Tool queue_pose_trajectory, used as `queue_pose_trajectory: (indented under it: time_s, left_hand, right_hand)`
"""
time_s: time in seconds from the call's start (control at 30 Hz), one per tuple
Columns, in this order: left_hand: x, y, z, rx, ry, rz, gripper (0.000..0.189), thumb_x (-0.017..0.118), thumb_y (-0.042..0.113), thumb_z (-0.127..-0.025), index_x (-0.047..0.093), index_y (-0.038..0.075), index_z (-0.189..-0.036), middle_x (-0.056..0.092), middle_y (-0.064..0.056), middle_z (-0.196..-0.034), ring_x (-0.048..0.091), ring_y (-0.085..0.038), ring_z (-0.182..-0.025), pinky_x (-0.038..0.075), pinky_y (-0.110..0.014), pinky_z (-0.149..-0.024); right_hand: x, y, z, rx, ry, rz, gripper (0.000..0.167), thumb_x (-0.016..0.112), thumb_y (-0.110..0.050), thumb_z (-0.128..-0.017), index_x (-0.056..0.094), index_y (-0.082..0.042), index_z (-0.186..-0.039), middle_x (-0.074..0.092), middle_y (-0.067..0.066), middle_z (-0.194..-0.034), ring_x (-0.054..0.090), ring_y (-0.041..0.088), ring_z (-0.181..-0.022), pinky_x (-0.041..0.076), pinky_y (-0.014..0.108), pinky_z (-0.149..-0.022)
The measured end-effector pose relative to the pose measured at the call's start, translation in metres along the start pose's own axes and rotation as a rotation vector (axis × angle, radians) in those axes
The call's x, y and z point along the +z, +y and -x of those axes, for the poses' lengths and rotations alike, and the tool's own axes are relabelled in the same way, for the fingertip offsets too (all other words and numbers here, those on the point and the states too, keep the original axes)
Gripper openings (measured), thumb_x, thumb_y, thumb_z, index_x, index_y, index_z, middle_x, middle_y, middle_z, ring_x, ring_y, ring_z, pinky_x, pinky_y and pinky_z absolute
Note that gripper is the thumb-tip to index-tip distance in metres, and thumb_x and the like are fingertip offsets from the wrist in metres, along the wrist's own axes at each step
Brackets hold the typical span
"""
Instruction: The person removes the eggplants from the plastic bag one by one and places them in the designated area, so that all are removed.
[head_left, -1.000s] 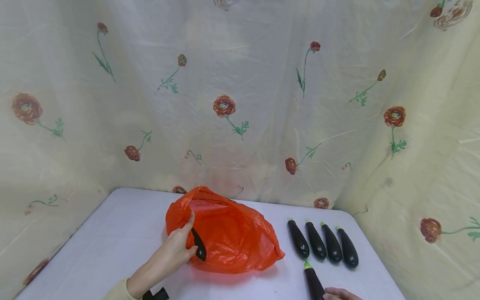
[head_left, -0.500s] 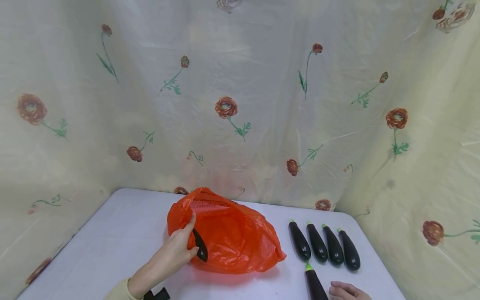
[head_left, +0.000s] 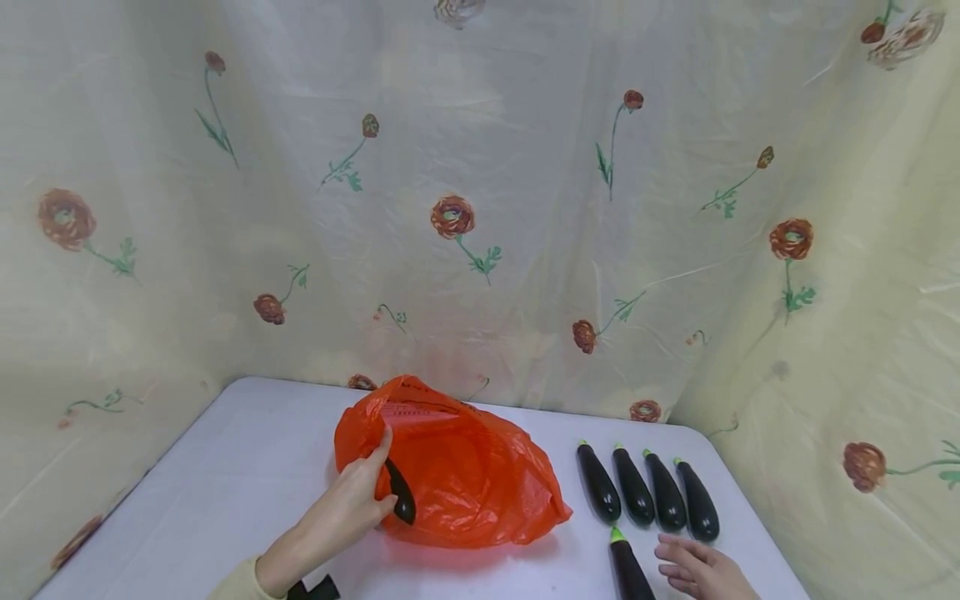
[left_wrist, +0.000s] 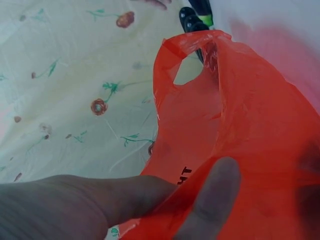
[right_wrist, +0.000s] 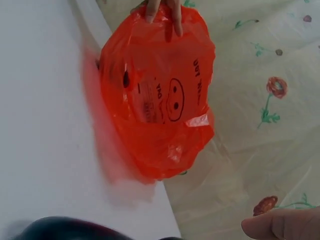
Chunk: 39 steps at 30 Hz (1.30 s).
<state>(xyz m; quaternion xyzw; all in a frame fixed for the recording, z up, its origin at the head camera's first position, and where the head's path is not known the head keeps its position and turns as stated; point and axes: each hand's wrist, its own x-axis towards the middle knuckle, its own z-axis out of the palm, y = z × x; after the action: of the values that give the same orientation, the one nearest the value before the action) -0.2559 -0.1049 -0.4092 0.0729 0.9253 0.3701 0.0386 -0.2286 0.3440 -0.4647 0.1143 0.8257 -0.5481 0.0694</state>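
Observation:
My left hand [head_left: 348, 500] grips the mouth of an orange-red plastic bag [head_left: 480, 483] on the table, holding its film between fingers and thumb. By that hand, a glossy black shape [head_left: 403, 496] shows at the bag's edge. The left wrist view shows the bag's film [left_wrist: 260, 125] folded between the digits. At the front right my right hand [head_left: 708, 571] is held with loose fingers and nothing in it. Just left of it lies a dark eggplant [head_left: 630, 571] with a green stem end, cut off by the frame's lower edge.
Several more eggplants [head_left: 636, 492] lie side by side in a row right of the bag. Behind the white table [head_left: 255, 450] hangs a flowered curtain [head_left: 517, 208]. A small black object [head_left: 322, 588] sits below my left wrist.
My right hand has come away from the near eggplant's side, moving right and up, and its fingers have spread. The eggplant stays on the table. My left hand keeps its grip on the bag.

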Motion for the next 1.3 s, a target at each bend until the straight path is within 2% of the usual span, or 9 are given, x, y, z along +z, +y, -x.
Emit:
queue_pose_trajectory:
  time_s: [0.1, 0.33, 0.53, 0.73, 0.87, 1.0, 1.1, 1.3]
  left_hand:
    - [0.001, -0.001, 0.0, 0.005, -0.001, 0.005, 0.092, 0.073, 0.003, -0.081, 0.015, -0.002, -0.152, 0.049, -0.006, -0.068, 0.05, -0.014, -0.053, 0.048, -0.023, -0.052]
    - [0.0, -0.002, 0.001, 0.012, -0.003, 0.007, 0.092, 0.073, 0.003, -0.082, 0.015, -0.002, -0.152, 0.049, -0.005, -0.067, 0.049, -0.014, -0.052, 0.047, -0.022, -0.051]
    - [0.001, -0.002, 0.001, 0.013, -0.013, 0.01, 0.091, 0.072, 0.003, -0.082, 0.014, -0.002, -0.152, 0.049, -0.006, -0.069, 0.05, -0.014, -0.053, 0.047, -0.023, -0.051]
    - [-0.001, -0.002, 0.001, 0.032, -0.016, 0.001, 0.091, 0.072, 0.003, -0.082, 0.014, -0.003, -0.152, 0.049, -0.005, -0.067, 0.05, -0.014, -0.051, 0.045, -0.022, -0.049]
    - [-0.003, -0.001, 0.001, 0.023, -0.021, 0.004, 0.092, 0.072, 0.004, -0.083, 0.013, -0.002, -0.153, 0.049, -0.005, -0.067, 0.052, -0.014, -0.051, 0.047, -0.023, -0.05]
    - [-0.004, -0.001, 0.001, 0.018, -0.019, 0.005, 0.092, 0.073, 0.004, -0.083, 0.013, -0.002, -0.153, 0.05, -0.006, -0.068, 0.053, -0.014, -0.051, 0.048, -0.024, -0.051]
    - [-0.003, -0.001, 0.001, 0.016, -0.027, 0.011, 0.093, 0.073, 0.003, -0.083, 0.012, -0.002, -0.153, 0.05, -0.006, -0.07, 0.054, -0.014, -0.051, 0.05, -0.024, -0.053]
    - [-0.003, -0.001, 0.002, 0.017, -0.032, 0.015, 0.092, 0.072, 0.003, -0.083, 0.012, -0.002, -0.153, 0.05, -0.007, -0.072, 0.055, -0.014, -0.052, 0.051, -0.024, -0.053]
  right_hand:
    - [0.001, -0.011, 0.002, -0.051, -0.04, 0.002, 0.057, 0.051, -0.026, -0.099, 0.042, 0.019, -0.133, 0.065, 0.024, -0.118, 0.068, 0.02, -0.096, 0.056, 0.032, -0.083]
    - [0.019, -0.039, 0.006, -0.101, -0.023, -0.06, 0.051, 0.055, -0.022, -0.098, 0.046, 0.013, -0.133, 0.065, 0.017, -0.119, 0.066, 0.017, -0.097, 0.056, 0.031, -0.084]
    - [0.031, -0.06, 0.005, -0.131, -0.106, -0.092, 0.052, 0.056, -0.021, -0.097, 0.044, 0.013, -0.134, 0.066, 0.012, -0.118, 0.065, 0.013, -0.095, 0.055, 0.026, -0.085]
    - [0.048, -0.089, 0.004, -0.077, -0.059, -0.071, 0.055, 0.064, -0.033, -0.092, 0.052, 0.002, -0.133, 0.067, 0.009, -0.118, 0.065, 0.016, -0.098, 0.054, 0.034, -0.089]
    - [0.061, -0.109, 0.004, -0.067, -0.049, -0.048, 0.067, 0.07, -0.045, -0.084, 0.054, -0.002, -0.132, 0.064, 0.012, -0.123, 0.065, 0.016, -0.099, 0.054, 0.035, -0.091]
    - [0.074, -0.124, 0.004, -0.081, -0.063, -0.07, 0.069, 0.074, -0.048, -0.08, 0.057, -0.005, -0.13, 0.062, 0.012, -0.126, 0.065, 0.017, -0.1, 0.053, 0.036, -0.092]
    - [0.083, -0.133, 0.003, -0.104, -0.086, -0.075, 0.064, 0.074, -0.047, -0.08, 0.059, -0.007, -0.128, 0.063, 0.01, -0.125, 0.066, 0.02, -0.101, 0.053, 0.04, -0.093]
    - [0.097, -0.147, 0.002, -0.134, -0.146, -0.063, 0.066, 0.075, -0.05, -0.077, 0.06, -0.01, -0.127, 0.065, 0.007, -0.122, 0.065, 0.021, -0.099, 0.049, 0.046, -0.098]
